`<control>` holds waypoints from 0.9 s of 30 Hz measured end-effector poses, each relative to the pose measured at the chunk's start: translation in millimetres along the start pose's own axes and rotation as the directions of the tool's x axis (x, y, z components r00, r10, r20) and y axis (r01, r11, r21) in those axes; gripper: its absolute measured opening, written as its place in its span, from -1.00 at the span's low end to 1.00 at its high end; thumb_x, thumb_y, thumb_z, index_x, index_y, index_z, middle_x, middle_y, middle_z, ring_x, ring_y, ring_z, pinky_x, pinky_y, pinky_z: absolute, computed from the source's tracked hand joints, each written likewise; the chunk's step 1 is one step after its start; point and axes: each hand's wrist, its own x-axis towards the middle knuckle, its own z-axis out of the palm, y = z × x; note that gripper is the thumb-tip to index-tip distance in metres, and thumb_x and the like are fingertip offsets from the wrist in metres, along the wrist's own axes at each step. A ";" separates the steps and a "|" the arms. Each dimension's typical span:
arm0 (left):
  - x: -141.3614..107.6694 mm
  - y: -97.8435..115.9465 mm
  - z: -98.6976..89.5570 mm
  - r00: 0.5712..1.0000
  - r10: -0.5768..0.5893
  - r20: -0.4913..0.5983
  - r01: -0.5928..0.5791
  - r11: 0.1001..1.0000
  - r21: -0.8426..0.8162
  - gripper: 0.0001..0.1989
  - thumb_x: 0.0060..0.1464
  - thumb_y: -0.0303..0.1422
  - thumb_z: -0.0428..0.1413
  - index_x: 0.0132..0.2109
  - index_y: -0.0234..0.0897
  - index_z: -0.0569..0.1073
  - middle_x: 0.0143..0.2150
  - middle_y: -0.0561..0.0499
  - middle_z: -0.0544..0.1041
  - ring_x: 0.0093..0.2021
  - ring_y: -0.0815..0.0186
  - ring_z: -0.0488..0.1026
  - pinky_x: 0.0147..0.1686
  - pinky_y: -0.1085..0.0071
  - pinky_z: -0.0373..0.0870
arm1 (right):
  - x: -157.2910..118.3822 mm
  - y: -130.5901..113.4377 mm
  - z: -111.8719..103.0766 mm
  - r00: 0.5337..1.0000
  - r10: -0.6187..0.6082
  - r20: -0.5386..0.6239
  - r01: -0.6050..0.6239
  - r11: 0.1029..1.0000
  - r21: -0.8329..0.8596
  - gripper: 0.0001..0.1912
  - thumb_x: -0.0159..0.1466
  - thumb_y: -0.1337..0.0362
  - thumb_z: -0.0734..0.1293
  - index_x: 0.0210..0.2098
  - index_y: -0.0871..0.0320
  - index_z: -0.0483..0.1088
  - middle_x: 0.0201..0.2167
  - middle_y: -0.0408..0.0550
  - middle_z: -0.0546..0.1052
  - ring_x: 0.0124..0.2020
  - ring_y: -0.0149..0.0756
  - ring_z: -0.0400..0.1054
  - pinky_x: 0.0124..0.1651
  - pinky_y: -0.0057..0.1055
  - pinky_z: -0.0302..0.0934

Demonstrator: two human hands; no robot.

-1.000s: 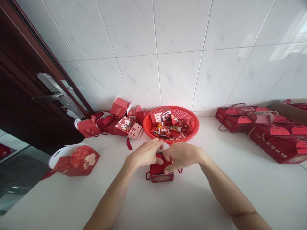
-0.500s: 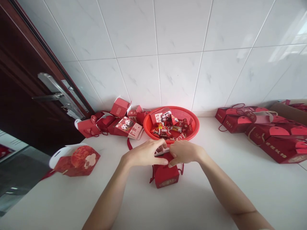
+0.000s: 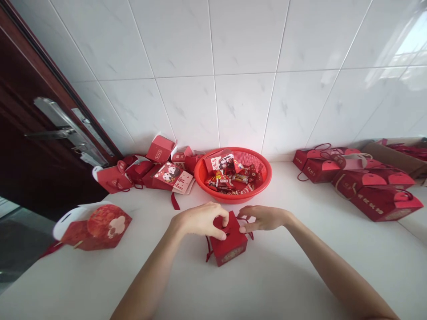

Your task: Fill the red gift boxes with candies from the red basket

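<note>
A small dark red box (image 3: 230, 249) with red cords at its sides stands on the white table (image 3: 273, 275), in front of the basket. My left hand (image 3: 205, 222) rests on the top of the box, thumb and fingers curved with a gap between them. At the right edge of the box is my right hand (image 3: 263, 218), its thumb apart from the fingers beside the red cord; nothing shows in it. Behind them, the red plastic basket (image 3: 233, 198) holds wrapped sweets (image 3: 240, 178) and a printed card box.
Several red boxes (image 3: 160, 149) are heaped at the back left. An open patterned box (image 3: 110, 224) stands at the left edge, near the dark door (image 3: 20, 111). More closed red boxes (image 3: 373, 198) and a cardboard carton (image 3: 380, 153) are at the right.
The top of the box now lies flatter. My right hand has moved off it to the right and its fingers have spread; my left hand remains on top. The view has shifted slightly.
</note>
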 end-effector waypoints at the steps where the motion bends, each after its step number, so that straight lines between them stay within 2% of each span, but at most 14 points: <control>1: -1.3 0.6 -1.1 1.000 -0.006 0.009 0.006 1.000 0.004 -0.77 -0.01 -0.17 0.24 -0.20 -0.13 0.52 -0.15 0.02 0.50 -0.12 0.16 0.42 -0.31 0.42 0.26 | 2.4 3.2 0.6 1.000 -0.016 0.000 0.016 0.999 0.031 -0.39 0.22 -0.23 0.31 -0.07 0.18 0.45 -0.03 0.04 0.52 -0.08 -0.15 0.41 -0.07 -0.34 0.25; 4: -6.5 0.8 -4.2 1.000 -0.004 0.029 0.004 1.000 0.019 -0.70 -0.03 -0.14 0.25 -0.12 -0.09 0.54 -0.12 0.03 0.55 -0.11 0.14 0.45 -0.30 0.42 0.27 | 7.3 6.5 0.3 0.999 -0.037 -0.034 0.042 0.986 0.164 -0.45 0.13 -0.23 0.40 -0.39 0.18 0.40 -0.30 -0.08 0.53 -0.25 -0.26 0.39 -0.16 -0.36 0.24; 6: -10.0 -1.1 -5.9 0.999 0.017 0.032 -0.017 1.000 0.021 -0.61 -0.06 -0.14 0.28 -0.05 -0.07 0.56 -0.08 0.02 0.58 -0.10 0.13 0.47 -0.29 0.42 0.30 | 7.3 3.2 -0.6 0.995 -0.078 -0.062 0.094 0.939 0.331 -0.46 0.10 -0.20 0.44 -0.48 0.17 0.31 -0.42 -0.13 0.50 -0.33 -0.30 0.38 -0.23 -0.37 0.24; 9: -12.7 -5.1 -7.6 0.998 0.049 0.035 -0.048 0.999 -0.007 -0.50 -0.09 -0.15 0.30 0.06 -0.07 0.55 -0.03 -0.01 0.59 -0.17 0.15 0.51 -0.31 0.42 0.33 | 2.8 -7.0 -2.0 0.977 -0.174 -0.120 0.211 0.791 0.575 -0.52 0.12 -0.11 0.47 -0.44 0.17 0.30 -0.46 -0.12 0.51 -0.37 -0.34 0.41 -0.23 -0.37 0.28; 12: -11.9 -7.4 -8.7 0.995 0.096 0.033 -0.095 0.995 -0.009 -0.45 -0.14 -0.28 0.30 0.08 -0.08 0.55 -0.02 0.00 0.57 -0.22 0.18 0.52 -0.32 0.43 0.35 | -3.8 -17.5 -2.8 0.957 -0.216 -0.192 0.289 0.677 0.677 -0.57 0.13 -0.02 0.50 -0.39 0.18 0.32 -0.49 -0.15 0.51 -0.43 -0.38 0.40 -0.25 -0.36 0.32; 15: -11.7 -8.4 -9.7 0.990 0.142 -0.012 -0.142 0.990 0.010 -0.48 -0.16 -0.46 0.20 0.03 -0.09 0.57 -0.03 0.00 0.54 -0.26 0.23 0.52 -0.32 0.45 0.35 | -10.9 -24.4 -3.4 0.943 -0.223 -0.246 0.332 0.622 0.709 -0.59 0.12 0.02 0.52 -0.38 0.18 0.33 -0.48 -0.18 0.48 -0.46 -0.41 0.39 -0.28 -0.37 0.33; 17: -13.5 -9.7 -10.7 0.985 0.150 -0.088 -0.153 0.988 -0.027 -0.49 -0.15 -0.51 0.14 0.01 -0.10 0.57 0.00 -0.01 0.52 -0.29 0.27 0.51 -0.35 0.46 0.36 | -16.0 -27.1 -4.3 0.930 -0.231 -0.287 0.368 0.611 0.701 -0.61 0.14 0.03 0.52 -0.37 0.18 0.35 -0.47 -0.17 0.48 -0.45 -0.42 0.39 -0.28 -0.39 0.32; 20: -17.7 -11.6 -13.8 0.966 0.107 -0.234 -0.165 0.956 -0.243 -0.56 -0.08 -0.45 0.16 0.01 -0.14 0.54 0.04 -0.03 0.51 -0.33 0.31 0.51 -0.40 0.46 0.37 | -24.8 -30.3 -6.9 0.907 -0.233 -0.351 0.418 0.602 0.680 -0.66 0.17 0.07 0.51 -0.34 0.18 0.39 -0.45 -0.14 0.50 -0.42 -0.41 0.40 -0.27 -0.40 0.32; 21: -18.9 -11.7 -15.3 0.956 0.074 -0.285 -0.177 0.918 -0.355 -0.59 -0.05 -0.41 0.18 0.01 -0.17 0.52 0.02 -0.04 0.52 -0.35 0.33 0.51 -0.41 0.46 0.38 | -27.9 -31.3 -8.2 0.897 -0.224 -0.380 0.434 0.598 0.673 -0.68 0.17 0.09 0.51 -0.33 0.18 0.40 -0.42 -0.12 0.51 -0.41 -0.40 0.40 -0.27 -0.39 0.32; 23: -20.7 -10.5 -18.8 0.924 0.015 -0.383 -0.247 0.786 -0.567 -0.65 0.00 -0.35 0.23 -0.02 -0.22 0.51 -0.03 -0.04 0.54 -0.43 0.40 0.47 -0.43 0.46 0.38 | -34.2 -33.6 -11.3 0.869 -0.195 -0.454 0.473 0.593 0.651 -0.71 0.18 0.12 0.50 -0.30 0.17 0.41 -0.38 -0.10 0.51 -0.39 -0.38 0.41 -0.25 -0.37 0.34; 25: -21.9 -7.8 -21.7 0.879 0.004 -0.477 -0.383 0.603 -0.700 -0.69 0.02 -0.32 0.27 -0.06 -0.25 0.52 -0.05 -0.05 0.55 -0.47 0.45 0.43 -0.42 0.46 0.39 | -40.5 -35.9 -14.5 0.830 -0.163 -0.534 0.514 0.594 0.619 -0.72 0.18 0.13 0.51 -0.28 0.16 0.41 -0.34 -0.09 0.51 -0.39 -0.37 0.42 -0.24 -0.34 0.35; 27: -23.3 -4.1 -23.1 0.835 0.054 -0.547 -0.518 0.409 -0.751 -0.72 0.04 -0.32 0.28 -0.07 -0.25 0.53 0.00 -0.09 0.55 -0.40 0.40 0.48 -0.32 0.39 0.46 | -46.5 -38.3 -17.3 0.792 -0.135 -0.596 0.544 0.600 0.587 -0.73 0.18 0.14 0.51 -0.29 0.16 0.42 -0.37 -0.10 0.50 -0.39 -0.36 0.41 -0.24 -0.33 0.35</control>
